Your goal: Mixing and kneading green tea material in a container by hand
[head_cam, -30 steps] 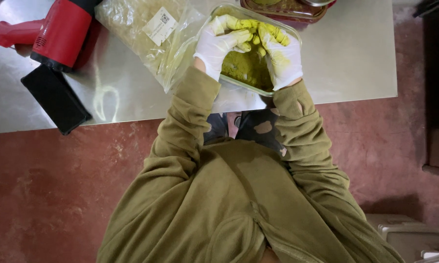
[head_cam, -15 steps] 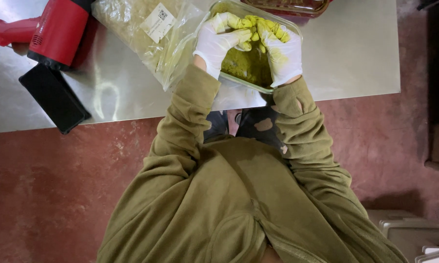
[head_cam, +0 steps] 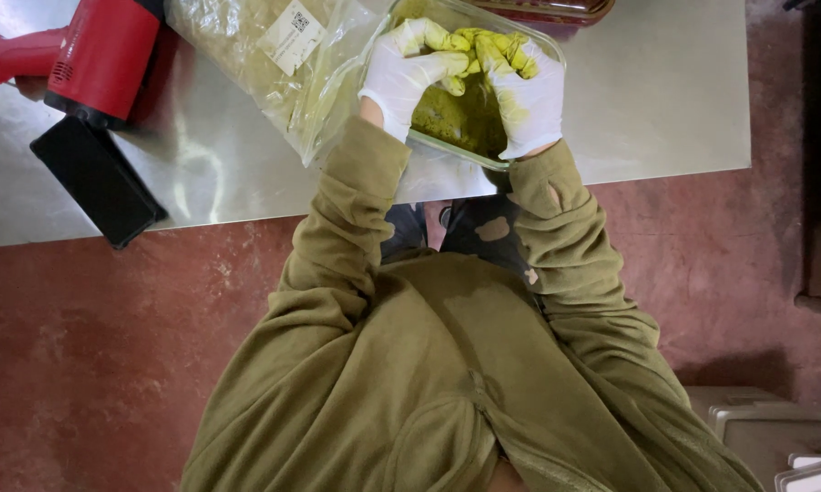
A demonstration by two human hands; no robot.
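Note:
Both of my hands wear white gloves stained yellow-green. My left hand point(head_cam: 408, 75) and my right hand point(head_cam: 527, 91) are inside a clear glass dish point(head_cam: 556, 55) on the steel table point(head_cam: 665, 100). Their fingertips meet, curled around a lump of olive-green paste point(head_cam: 460, 118) that fills the dish. The paste under my fingers is partly hidden. A clear plastic bag point(head_cam: 255, 64) with a white label lies just left of the dish, touching it.
A red power tool point(head_cam: 101, 55) lies at the table's left end, next to a flat black object point(head_cam: 96, 182) that overhangs the front edge. A dark red dish point(head_cam: 547, 11) sits behind the glass one. Grey bins point(head_cam: 775, 428) stand on the red floor at lower right.
My hands stay in the dish; the fingers have shifted slightly, kneading the green paste. The view has drifted a little.

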